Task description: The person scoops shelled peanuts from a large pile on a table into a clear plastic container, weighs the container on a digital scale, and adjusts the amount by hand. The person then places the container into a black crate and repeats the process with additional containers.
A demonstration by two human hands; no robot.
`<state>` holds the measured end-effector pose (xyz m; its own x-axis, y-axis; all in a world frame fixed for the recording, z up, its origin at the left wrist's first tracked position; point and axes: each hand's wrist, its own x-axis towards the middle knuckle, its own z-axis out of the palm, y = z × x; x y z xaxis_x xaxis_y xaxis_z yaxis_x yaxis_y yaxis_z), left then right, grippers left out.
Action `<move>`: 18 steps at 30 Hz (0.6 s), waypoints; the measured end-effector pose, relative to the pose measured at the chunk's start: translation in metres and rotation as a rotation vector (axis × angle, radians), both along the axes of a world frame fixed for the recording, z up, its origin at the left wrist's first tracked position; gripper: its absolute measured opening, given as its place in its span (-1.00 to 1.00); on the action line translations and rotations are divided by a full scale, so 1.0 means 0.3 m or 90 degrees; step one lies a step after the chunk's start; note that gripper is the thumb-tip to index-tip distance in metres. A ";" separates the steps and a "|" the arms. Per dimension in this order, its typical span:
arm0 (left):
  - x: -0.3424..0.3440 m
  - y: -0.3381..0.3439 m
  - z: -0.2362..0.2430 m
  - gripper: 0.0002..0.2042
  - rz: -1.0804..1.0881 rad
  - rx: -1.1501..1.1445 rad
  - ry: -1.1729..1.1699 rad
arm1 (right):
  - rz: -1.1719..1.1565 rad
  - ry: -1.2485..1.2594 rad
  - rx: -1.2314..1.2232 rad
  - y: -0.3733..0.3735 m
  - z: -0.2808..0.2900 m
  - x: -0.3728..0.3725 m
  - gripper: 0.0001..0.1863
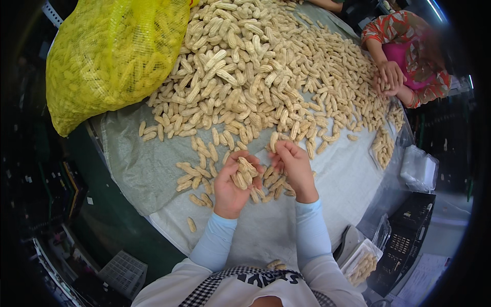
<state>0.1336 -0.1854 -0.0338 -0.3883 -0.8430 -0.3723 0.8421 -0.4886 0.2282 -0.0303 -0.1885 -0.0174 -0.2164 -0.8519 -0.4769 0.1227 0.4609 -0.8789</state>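
Several peanuts in their shells [245,173] lie cupped in my left hand [231,187], whose fingers curl around them. Just to the right, my right hand [295,166] pinches a single peanut [274,141] between thumb and fingertips. Both hands hover over the near side of a large peanut heap [245,77], which spreads across a pale grey sheet [337,189]. Small groups of loose peanuts [192,175] rest on the sheet left of my left hand, and more [276,184] lie between and under my hands.
A full yellow mesh sack [117,56] leans at the far left. Across the heap on the right, another person's hands [390,78] are together. A plastic container of peanuts [364,263], a black crate [404,240] and clear bags [418,169] stand at right; a grey basket [123,273] sits lower left.
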 end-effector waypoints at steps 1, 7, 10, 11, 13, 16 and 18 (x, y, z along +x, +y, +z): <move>-0.004 0.003 0.003 -0.77 -0.005 0.010 -0.019 | -0.017 -0.164 0.019 0.019 0.018 -0.010 -0.75; -0.019 0.032 -0.001 -0.83 -0.084 -0.025 -0.092 | -0.026 -0.372 0.004 0.133 0.059 -0.034 -0.69; -0.039 0.040 0.037 -0.85 -0.143 -0.033 -0.141 | -0.038 -0.375 -0.007 0.190 0.083 -0.032 -0.69; -0.047 0.044 0.051 -0.85 -0.164 -0.036 -0.157 | -0.043 -0.370 -0.013 0.208 0.091 -0.026 -0.69; -0.068 0.062 0.058 -0.84 -0.204 -0.062 -0.171 | -0.082 -0.190 -0.049 0.247 0.130 -0.001 -0.75; -0.099 0.097 0.078 -0.79 -0.284 -0.099 -0.153 | -0.140 0.040 -0.164 0.320 0.109 0.032 -0.80; -0.110 0.141 0.085 -0.77 -0.323 -0.104 -0.127 | -0.136 0.164 -0.203 0.382 0.113 0.046 -0.80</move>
